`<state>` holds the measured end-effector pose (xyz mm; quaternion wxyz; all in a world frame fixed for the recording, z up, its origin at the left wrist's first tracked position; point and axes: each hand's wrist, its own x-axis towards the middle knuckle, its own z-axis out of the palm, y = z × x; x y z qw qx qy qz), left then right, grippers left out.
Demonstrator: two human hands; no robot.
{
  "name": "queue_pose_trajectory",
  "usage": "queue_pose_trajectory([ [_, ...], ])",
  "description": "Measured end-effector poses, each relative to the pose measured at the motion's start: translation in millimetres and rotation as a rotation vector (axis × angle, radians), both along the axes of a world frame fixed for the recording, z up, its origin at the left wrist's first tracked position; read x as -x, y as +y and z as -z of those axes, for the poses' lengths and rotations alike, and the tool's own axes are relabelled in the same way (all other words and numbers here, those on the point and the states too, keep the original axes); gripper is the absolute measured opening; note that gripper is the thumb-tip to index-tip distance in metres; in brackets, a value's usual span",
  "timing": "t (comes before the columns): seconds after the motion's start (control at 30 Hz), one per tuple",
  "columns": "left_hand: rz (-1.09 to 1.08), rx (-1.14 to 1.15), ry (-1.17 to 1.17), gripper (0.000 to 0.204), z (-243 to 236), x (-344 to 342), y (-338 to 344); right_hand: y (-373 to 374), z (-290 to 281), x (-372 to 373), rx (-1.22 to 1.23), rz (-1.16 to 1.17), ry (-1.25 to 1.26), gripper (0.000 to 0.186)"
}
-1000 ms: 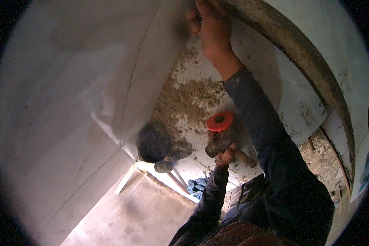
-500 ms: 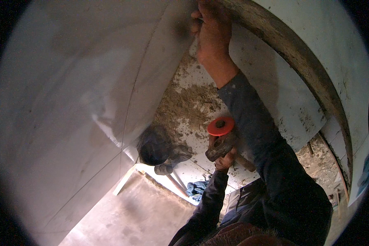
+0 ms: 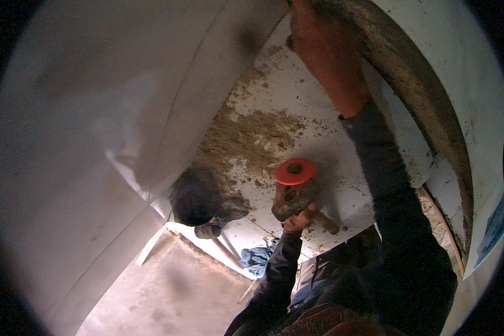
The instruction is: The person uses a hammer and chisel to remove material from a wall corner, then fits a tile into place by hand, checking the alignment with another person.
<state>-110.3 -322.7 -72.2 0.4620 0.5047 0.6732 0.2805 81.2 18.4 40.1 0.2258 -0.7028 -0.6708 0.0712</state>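
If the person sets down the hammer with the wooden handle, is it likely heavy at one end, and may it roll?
The hammer looks top-heavy: its blocky dark metal head is far thicker than the wooden handle. It probably would not roll much, since the head seems squarish. The left hand holds it close under the head, which suggests the weight sits there.

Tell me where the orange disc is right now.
In the head view the orange disc sits just right of centre, directly above the left hand gripping the tool, over the mortar-smeared white board.
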Motion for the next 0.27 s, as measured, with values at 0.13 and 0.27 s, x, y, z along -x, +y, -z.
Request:
queue_pose_trajectory([
  [0.13,0.111,-0.029,0.019,0.060,6.6,-3.4,-0.2,-12.0,20.1,-25.1,0.126,-0.076,-0.117,0.050],
  [0.27,-0.016,-0.026,-0.127,0.055,-8.4,-22.8,9.3,-32.8,52.5,-33.0,-0.114,-0.263,-0.345,0.058],
])
